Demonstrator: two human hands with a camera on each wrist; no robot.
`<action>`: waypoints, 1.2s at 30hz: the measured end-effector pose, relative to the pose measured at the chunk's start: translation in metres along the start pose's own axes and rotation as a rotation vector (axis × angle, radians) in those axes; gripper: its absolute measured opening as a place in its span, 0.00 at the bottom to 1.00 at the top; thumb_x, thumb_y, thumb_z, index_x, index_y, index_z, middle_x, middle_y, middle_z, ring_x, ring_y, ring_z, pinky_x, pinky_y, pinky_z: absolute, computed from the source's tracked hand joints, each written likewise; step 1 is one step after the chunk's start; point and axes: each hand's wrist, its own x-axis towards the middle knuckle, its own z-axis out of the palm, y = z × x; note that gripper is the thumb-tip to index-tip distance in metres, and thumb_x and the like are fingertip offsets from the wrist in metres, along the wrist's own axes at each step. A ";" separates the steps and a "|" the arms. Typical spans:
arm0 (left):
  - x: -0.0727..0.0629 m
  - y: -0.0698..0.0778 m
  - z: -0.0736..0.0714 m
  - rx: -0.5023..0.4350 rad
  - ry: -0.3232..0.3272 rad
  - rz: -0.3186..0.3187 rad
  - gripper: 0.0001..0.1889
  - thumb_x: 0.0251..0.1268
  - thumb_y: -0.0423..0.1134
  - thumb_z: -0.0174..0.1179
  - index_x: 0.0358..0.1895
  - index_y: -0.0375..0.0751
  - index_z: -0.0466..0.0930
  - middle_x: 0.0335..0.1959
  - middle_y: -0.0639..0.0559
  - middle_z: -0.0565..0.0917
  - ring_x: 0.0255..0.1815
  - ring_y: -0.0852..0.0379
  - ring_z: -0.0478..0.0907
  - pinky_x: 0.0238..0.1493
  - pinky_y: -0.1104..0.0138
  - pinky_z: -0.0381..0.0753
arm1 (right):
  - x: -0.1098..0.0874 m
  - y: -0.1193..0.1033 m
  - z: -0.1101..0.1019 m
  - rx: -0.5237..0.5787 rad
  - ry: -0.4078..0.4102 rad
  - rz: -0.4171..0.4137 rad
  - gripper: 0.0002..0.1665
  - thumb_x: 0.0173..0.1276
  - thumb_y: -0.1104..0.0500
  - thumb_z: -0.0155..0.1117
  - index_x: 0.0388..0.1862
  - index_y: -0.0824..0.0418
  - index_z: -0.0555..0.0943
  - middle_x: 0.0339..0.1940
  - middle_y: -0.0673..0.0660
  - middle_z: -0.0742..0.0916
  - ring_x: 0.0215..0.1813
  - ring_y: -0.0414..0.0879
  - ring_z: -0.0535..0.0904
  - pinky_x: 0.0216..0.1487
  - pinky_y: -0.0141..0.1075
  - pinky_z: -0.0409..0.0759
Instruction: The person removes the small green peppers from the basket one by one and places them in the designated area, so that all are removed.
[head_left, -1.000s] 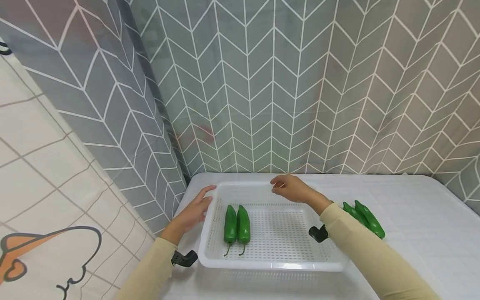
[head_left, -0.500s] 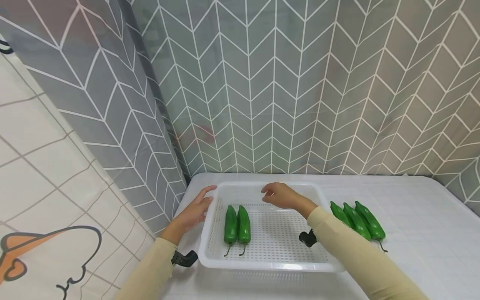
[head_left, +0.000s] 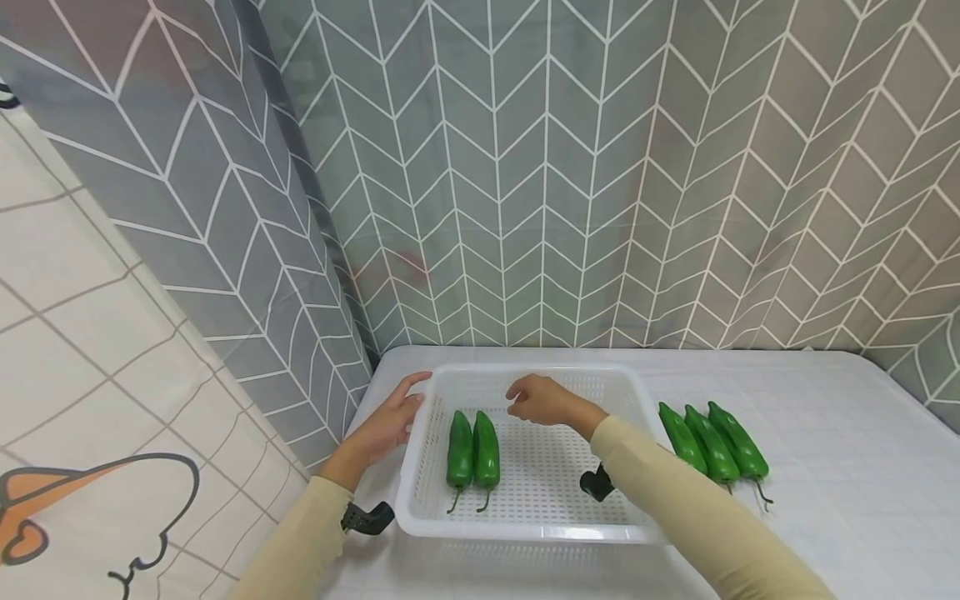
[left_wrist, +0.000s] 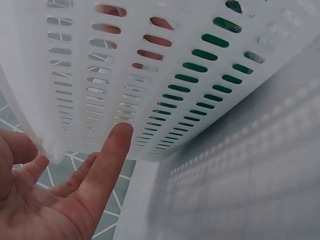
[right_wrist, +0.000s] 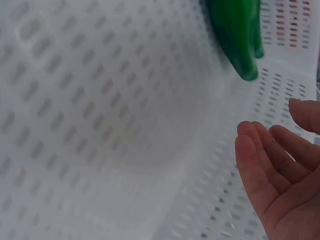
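Note:
A white perforated plastic basket (head_left: 525,532) stands on the table with two long green peppers (head_left: 487,450) side by side in its left part, stems toward the front. My left hand (head_left: 382,429) is at the basket's left side. In the left wrist view its fingers (left_wrist: 107,160) reach along the outside of the slotted wall, fairly straight. Over the inside of the basket is my right hand (head_left: 543,398), to the right of the peppers' far tips. The right wrist view shows its fingers (right_wrist: 250,160) loosely bent, with nothing between them and the thumb.
Several more green peppers (head_left: 712,446) lie in a row on the white tabletop (head_left: 840,500), right of the basket; my right sleeve (head_left: 697,508) passes close by them. A grey patterned curtain (head_left: 562,208) hangs behind the table. On the left is a white tile-patterned wall covering (head_left: 90,333).
My right hand has moved left over the basket toward the two peppers inside. As its sleeve shifted, more of the pepper row outside came into sight. The left hand has stayed put.

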 end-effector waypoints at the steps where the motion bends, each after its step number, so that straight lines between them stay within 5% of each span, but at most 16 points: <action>1: 0.000 0.000 0.000 0.002 0.004 -0.001 0.26 0.87 0.44 0.36 0.81 0.53 0.47 0.71 0.33 0.68 0.64 0.42 0.75 0.53 0.51 0.82 | 0.001 0.000 0.002 0.004 -0.006 0.001 0.19 0.70 0.64 0.65 0.57 0.73 0.80 0.42 0.62 0.88 0.37 0.48 0.86 0.41 0.41 0.85; 36: 0.002 -0.003 -0.001 -0.024 -0.020 0.001 0.26 0.87 0.45 0.37 0.81 0.54 0.46 0.72 0.35 0.67 0.67 0.41 0.73 0.55 0.49 0.80 | 0.020 -0.012 0.046 0.187 -0.085 0.174 0.13 0.69 0.66 0.67 0.48 0.73 0.82 0.26 0.57 0.85 0.29 0.49 0.86 0.31 0.38 0.86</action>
